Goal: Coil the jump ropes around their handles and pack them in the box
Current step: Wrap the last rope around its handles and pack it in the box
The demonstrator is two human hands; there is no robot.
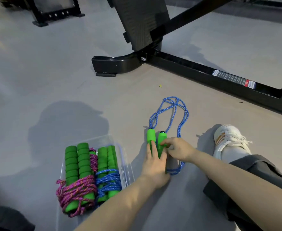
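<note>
A loose blue jump rope lies in loops on the grey floor, its two green foam handles side by side. My left hand rests flat on the handles with straight fingers. My right hand pinches the right handle near its middle. To the left stands a clear plastic box. It holds a pink rope bundle and a blue rope bundle, each coiled round green handles.
A black gym machine frame crosses the floor beyond the rope. My right leg and white shoe lie at the right. A dark trouser knee shows at the bottom left. Another black stand sits far left.
</note>
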